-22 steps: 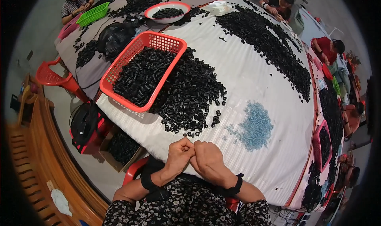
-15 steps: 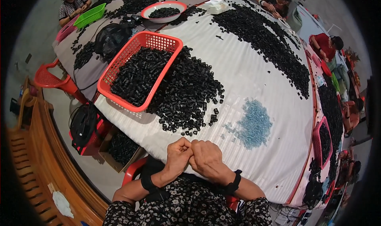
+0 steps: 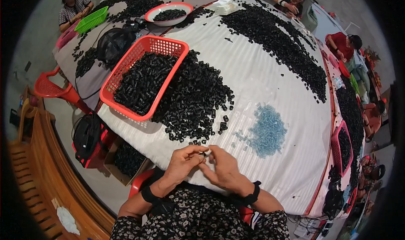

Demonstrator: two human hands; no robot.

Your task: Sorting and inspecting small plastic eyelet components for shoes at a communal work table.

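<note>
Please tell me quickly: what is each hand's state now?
Left hand: closed, pinching a small dark piece.
Right hand: partly open beside it; contact cannot be told.

I'm in a room for making things by hand, a kind of small workshop. In front of me is a big table (image 3: pixel 249 80) with a white cover. Piles of little black bits (image 3: pixel 198 101) lie on it, and a small pile of pale blue bits (image 3: pixel 268 132). A red basket (image 3: pixel 169 82) holds lots of black bits, and so do a bowl (image 3: pixel 168 24) and a cardboard box (image 3: pixel 114 171). Other people are around the tables, like one in a checked shirt (image 3: pixel 76 8) and one in a red top (image 3: pixel 338 42). Part of it looks like a home, because a brown wooden bench (image 3: pixel 55 168) and a red plastic chair (image 3: pixel 51 88) stand on my left.
</note>
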